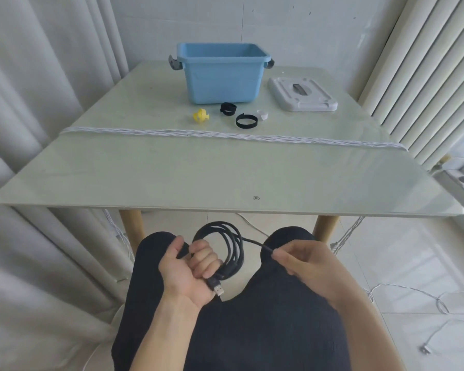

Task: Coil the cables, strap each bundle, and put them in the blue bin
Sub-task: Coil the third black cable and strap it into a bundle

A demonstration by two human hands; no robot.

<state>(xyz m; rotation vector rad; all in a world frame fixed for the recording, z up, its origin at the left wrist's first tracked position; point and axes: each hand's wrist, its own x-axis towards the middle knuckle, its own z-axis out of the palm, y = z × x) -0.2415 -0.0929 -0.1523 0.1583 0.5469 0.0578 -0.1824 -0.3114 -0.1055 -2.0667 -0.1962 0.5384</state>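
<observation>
While the black cable (227, 247) is nearly coiled at lower centre, gripped by the left hand (190, 266), its tail pinched by the right hand (303, 259), strapping remains; the blue bin (220, 72) looks empty.

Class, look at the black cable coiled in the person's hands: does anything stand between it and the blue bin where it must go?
Nothing visible blocks it. The blue bin stands open, its lid lying beside it. Only low things lie between: the straps and a white cable stretched across the table, both easily passed over by the black cable.
</observation>
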